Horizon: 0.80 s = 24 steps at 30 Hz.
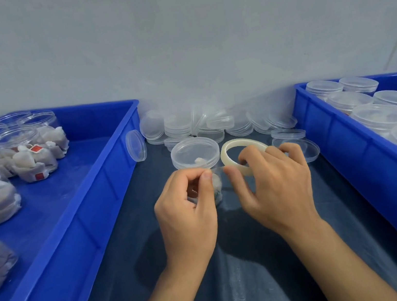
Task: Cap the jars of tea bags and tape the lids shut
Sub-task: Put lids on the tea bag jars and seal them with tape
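Tape roll (237, 156), light and stiff, gripped in right hand (273, 185), its thin, clingy free end pinched by left hand (188, 210) at the capped tea-bag jar (195, 154) mid-bench; best held by the edges.

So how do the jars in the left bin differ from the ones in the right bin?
The jars in the left bin stand open, without lids; the jars in the right bin are capped. The left ones show red-tagged tea bags clearly; the right ones' contents are blurred under their lids. Both are clear plastic, in blue bins.
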Motion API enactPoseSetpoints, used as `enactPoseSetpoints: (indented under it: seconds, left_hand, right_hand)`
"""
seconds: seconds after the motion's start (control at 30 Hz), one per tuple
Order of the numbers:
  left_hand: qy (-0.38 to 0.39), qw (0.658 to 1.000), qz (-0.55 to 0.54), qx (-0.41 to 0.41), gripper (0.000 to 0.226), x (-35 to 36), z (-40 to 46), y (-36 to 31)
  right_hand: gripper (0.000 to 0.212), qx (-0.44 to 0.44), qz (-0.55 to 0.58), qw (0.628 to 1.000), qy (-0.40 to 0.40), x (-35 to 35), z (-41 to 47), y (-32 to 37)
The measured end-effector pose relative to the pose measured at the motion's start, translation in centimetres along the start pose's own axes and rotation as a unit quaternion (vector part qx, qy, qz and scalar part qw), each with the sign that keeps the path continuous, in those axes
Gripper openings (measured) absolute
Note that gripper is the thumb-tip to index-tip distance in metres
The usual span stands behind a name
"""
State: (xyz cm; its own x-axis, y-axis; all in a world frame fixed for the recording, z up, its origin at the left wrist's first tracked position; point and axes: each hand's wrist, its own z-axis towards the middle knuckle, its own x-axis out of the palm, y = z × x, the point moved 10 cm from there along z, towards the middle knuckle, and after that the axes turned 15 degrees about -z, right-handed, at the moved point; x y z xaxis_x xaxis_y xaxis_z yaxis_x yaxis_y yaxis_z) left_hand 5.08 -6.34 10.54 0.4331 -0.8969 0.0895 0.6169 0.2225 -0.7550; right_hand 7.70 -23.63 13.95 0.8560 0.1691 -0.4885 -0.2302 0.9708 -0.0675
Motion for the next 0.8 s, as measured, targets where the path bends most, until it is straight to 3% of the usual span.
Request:
enactPoseSetpoints:
  seconds: [0.8]
  left_hand:
    - [-0.045,0.995,0.090,-0.007,0.013,-1.6,0.3,1.5]
  right_hand:
    - [0.028,0.012,-0.056,0.997,-0.053,-0.1,-0.2,0.9]
